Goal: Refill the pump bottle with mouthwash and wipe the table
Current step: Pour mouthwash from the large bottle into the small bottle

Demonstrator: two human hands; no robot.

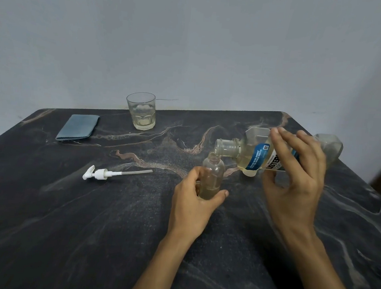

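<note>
Two hands work on the dark table (64,202). Left hand (193,204) wraps around the little bottle (212,178), standing upright. Right hand (297,176) grips the tipped mouthwash bottle (255,154), its mouth just over the little bottle's.

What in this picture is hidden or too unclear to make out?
All from the head view:
- The mouthwash bottle: the right hand covers most of its label, so the wording is cut short.
- The small bottle: the left hand hides its base, and no pouring stream shows at the neck.
- The glass: too far to tell whether liquid sits in its bottom.
- The table: its near and side edges are cut off by the frame.
</note>
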